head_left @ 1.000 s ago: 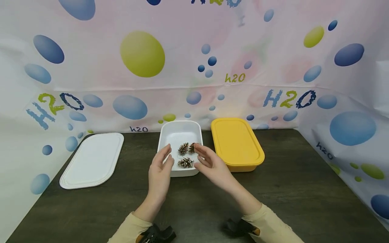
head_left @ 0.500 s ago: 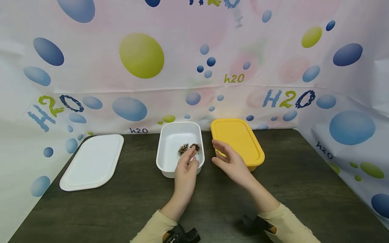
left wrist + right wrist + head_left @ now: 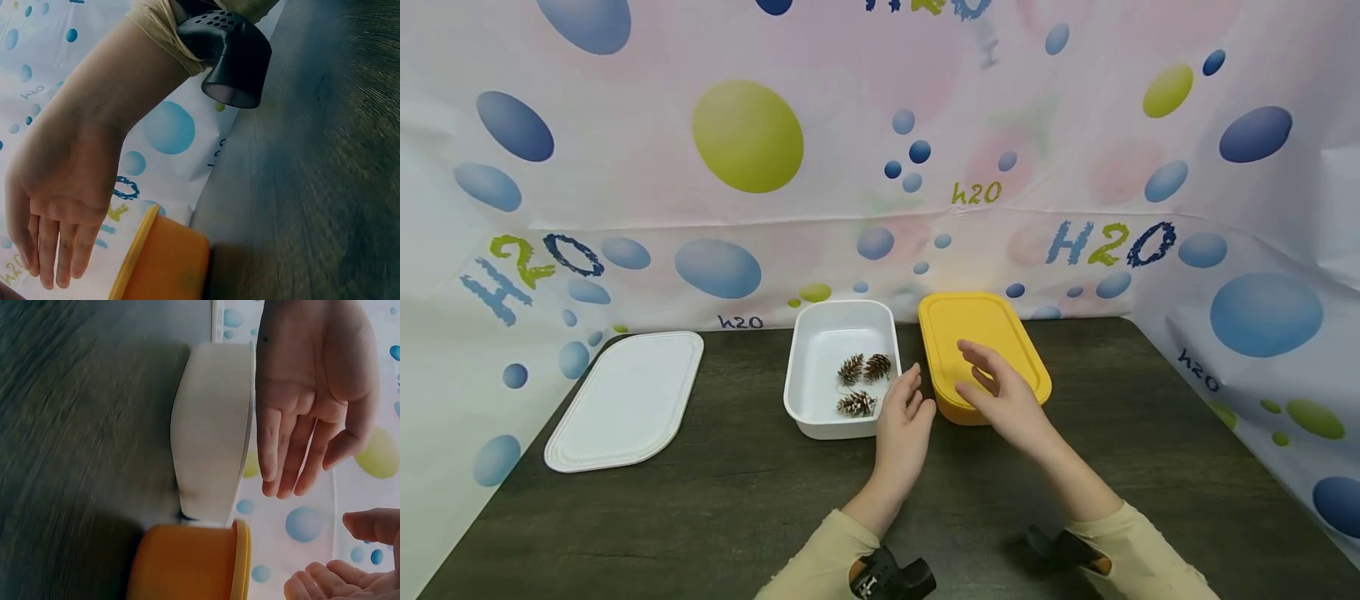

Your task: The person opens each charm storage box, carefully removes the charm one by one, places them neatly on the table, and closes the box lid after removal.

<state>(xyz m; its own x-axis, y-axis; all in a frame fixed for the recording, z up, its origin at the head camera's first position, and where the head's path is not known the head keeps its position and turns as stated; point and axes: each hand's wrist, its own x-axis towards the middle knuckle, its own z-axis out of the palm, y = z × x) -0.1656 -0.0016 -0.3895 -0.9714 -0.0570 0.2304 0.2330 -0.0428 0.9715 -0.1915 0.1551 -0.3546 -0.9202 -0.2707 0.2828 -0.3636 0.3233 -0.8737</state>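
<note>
My left hand (image 3: pixel 902 442) hovers at the near right corner of the white tub (image 3: pixel 808 333), fingers fairly straight and nothing in them. Inside that tub lie a pine cone (image 3: pixel 851 368) at the left, a second pine cone (image 3: pixel 877 367) beside it and a third pine cone (image 3: pixel 856 405) nearer the front. Over the near part of the yellow lidded tub (image 3: pixel 973 321) is my right hand (image 3: pixel 1011 408), its fingers spread and loosely bent, holding nothing. The left wrist view shows the right palm (image 3: pixel 72 162) above the yellow tub's level.
A white lid (image 3: pixel 628 400) lies flat on the dark table (image 3: pixel 737 517) at the left. Behind the table hangs a white backdrop (image 3: pixel 820 100) with coloured bubbles. Each wrist carries a black camera, such as the left one (image 3: pixel 891 575).
Both hands have moved right, from around the white tub towards the yellow one. The left hand passed over the tub, and the pine cones lie where they were.
</note>
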